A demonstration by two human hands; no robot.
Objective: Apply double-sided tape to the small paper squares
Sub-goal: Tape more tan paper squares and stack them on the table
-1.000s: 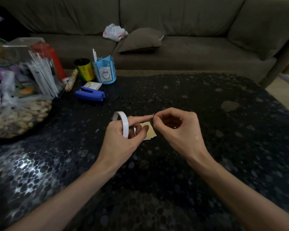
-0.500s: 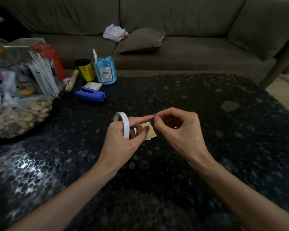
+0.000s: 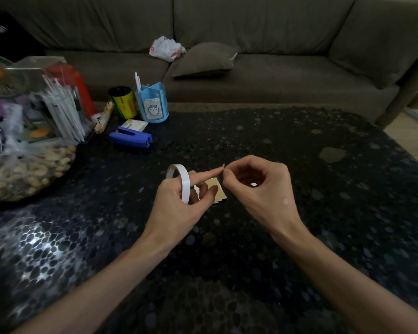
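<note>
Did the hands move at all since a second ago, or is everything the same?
Nothing visibly changed. The left hand still holds the tape roll, the right hand still pinches the tape end at the left forefinger's tip, and the paper squares stay where they were, by the left thumb.

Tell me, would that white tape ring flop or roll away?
The thin white ring of double-sided tape is probably light: the left hand holds it in its fingers. Its hoop looks evenly round, so it is likely fairly stiff. On edge on the black pebbled table, it could roll.
</note>
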